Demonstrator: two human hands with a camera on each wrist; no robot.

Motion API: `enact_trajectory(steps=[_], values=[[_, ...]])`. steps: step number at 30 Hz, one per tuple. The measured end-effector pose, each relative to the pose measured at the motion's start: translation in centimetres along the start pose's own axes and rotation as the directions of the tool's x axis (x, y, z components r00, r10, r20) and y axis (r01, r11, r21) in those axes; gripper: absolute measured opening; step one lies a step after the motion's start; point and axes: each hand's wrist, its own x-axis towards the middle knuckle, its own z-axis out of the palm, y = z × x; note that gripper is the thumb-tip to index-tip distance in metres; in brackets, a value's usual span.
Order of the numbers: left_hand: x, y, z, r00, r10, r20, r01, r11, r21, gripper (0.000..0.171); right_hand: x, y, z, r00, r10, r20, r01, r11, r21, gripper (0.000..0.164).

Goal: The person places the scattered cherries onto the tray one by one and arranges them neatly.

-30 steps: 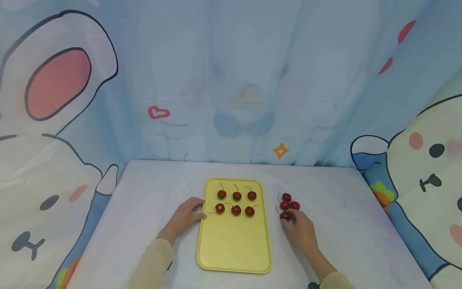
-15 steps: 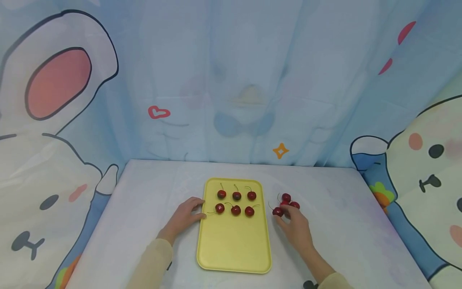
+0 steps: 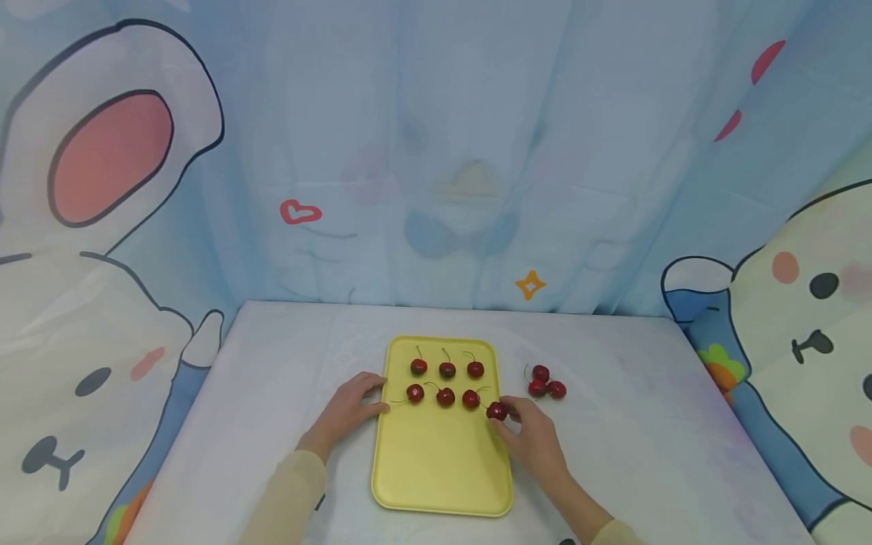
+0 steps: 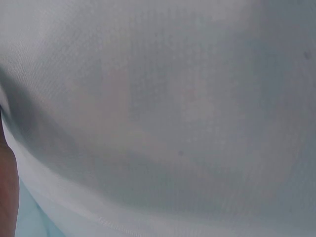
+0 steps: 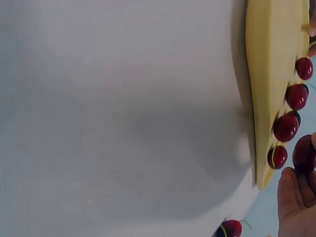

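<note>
the left hand (image 3: 344, 409) reaches in from the near left of the yellow tray (image 3: 443, 469), thumb and fingers spread apart, fingertips touching its left rim and grasping nothing. the right hand (image 3: 534, 439) comes in from the tray's near right, thumb and fingers almost closed in a pinch around one dark red cherry (image 3: 496, 411), which sits at the tray's right rim. half a second ago that cherry was well right of the tray, beside the three loose cherries (image 3: 537, 388); those three now show fully. the left hand and the six cherries (image 3: 446, 397) in two rows on the tray's far half have stayed put.
</note>
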Motion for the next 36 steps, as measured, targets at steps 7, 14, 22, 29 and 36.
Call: enact_trajectory(steps=[7,14,22,29,36], values=[[0.0,0.1,0.0,1.000,-0.001,0.001,0.001,1.000,0.005,0.049,-0.7,-0.7,1.2,0.999,-0.052,0.001,0.052,0.998,0.020,0.039],[0.0,0.2,-0.1,1.000,-0.005,0.006,0.005,1.000,-0.002,0.048,-0.9,-0.7,2.4,0.994,-0.112,-0.009,0.112,0.994,0.002,0.037],[0.0,0.2,-0.1,1.000,-0.012,0.008,0.012,1.000,0.000,0.048,-0.9,-0.5,3.6,0.989,-0.147,0.005,0.147,0.989,-0.003,0.035],[0.0,0.2,0.0,1.000,-0.015,0.010,0.015,1.000,0.002,0.048,-0.9,-0.4,4.1,0.992,-0.116,0.050,0.117,0.993,-0.022,0.036],[-0.1,0.2,0.0,1.000,-0.001,0.001,0.001,1.000,0.009,0.048,-0.9,-0.3,4.0,0.989,-0.144,0.028,0.145,0.988,-0.057,0.036]])
